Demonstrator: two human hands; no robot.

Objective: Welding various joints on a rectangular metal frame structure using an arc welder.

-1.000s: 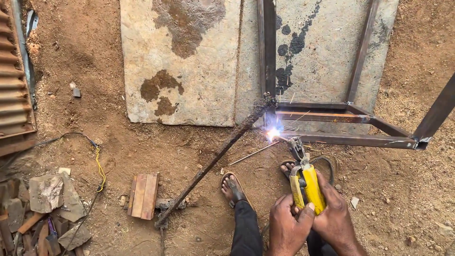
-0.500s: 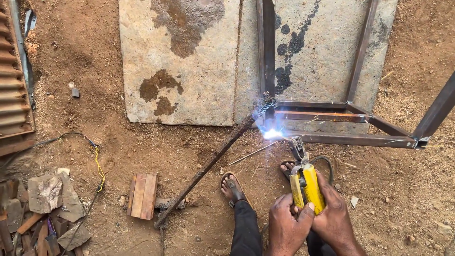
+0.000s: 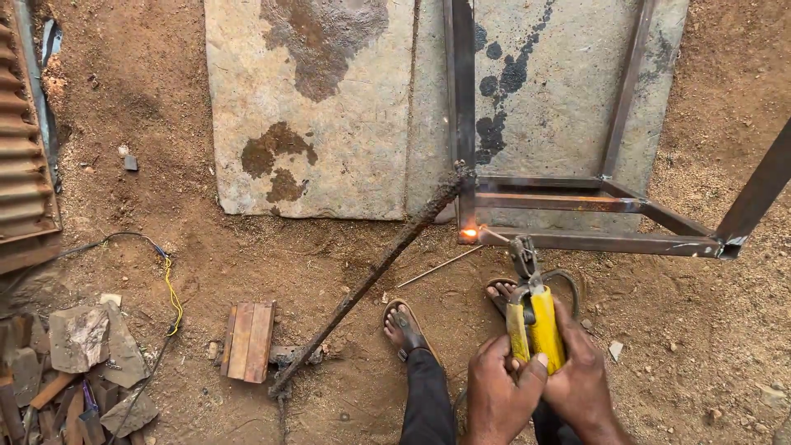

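So, down at six o'clock both hands are wrapping around the yellow electrode holder (image 3: 535, 328). The left hand (image 3: 501, 397) is closing its fingers on the lower part of the grip with the thumb pressing across the yellow body, and the right hand (image 3: 582, 381) is cupping it from the other side, fingers curled tight. The holder's metal clamp is pointing toward twelve o'clock, and the welding rod (image 3: 494, 236) is running out of it toward eleven o'clock, its tip glowing orange right at the corner of the steel frame (image 3: 577, 241).

Just at nine o'clock from the hands, a sandalled foot (image 3: 404, 327) is standing on the dirt, with a second one (image 3: 500, 294) partly hiding behind the holder. A long rusty bar (image 3: 371, 276) is leaning diagonally from the frame corner down toward seven o'clock, ending near a small wooden block (image 3: 250, 340). A thin spare rod (image 3: 441, 265) is lying on the soil between the bar and the frame.

Further off at eight o'clock, broken stones (image 3: 82, 342) and a yellow wire (image 3: 171, 290) are sitting in the dirt. Up at twelve o'clock, the frame is lying across a big stained stone slab (image 3: 329, 99), and corrugated sheet (image 3: 25, 148) is showing at nine o'clock.
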